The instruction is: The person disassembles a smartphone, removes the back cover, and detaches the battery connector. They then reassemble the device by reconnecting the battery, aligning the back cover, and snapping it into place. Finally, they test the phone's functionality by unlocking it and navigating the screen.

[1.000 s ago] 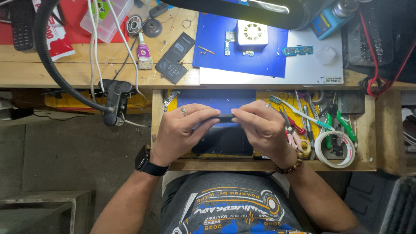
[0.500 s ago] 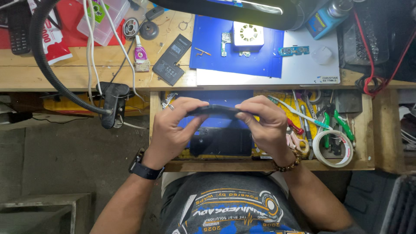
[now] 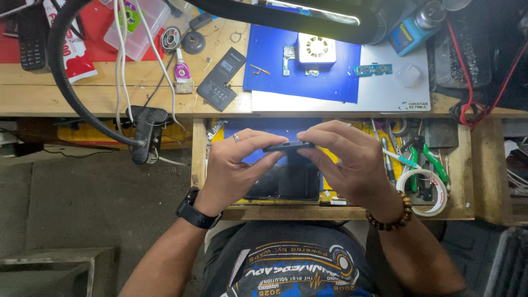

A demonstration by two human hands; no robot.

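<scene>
Thin dark smartphone held edge-on over open wooden drawer.
Left hand and right hand: each grip pinched on one end of the flat, glossy slab, fingers curled.

Black wristwatch, brown bead bracelet, finger ring

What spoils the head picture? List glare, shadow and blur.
Head view: the lamp across the top edge is dark with a bright strip; the white mat beneath is brightly lit; the floor lies dim; the phone between left hand and right hand stays sharp.
</scene>
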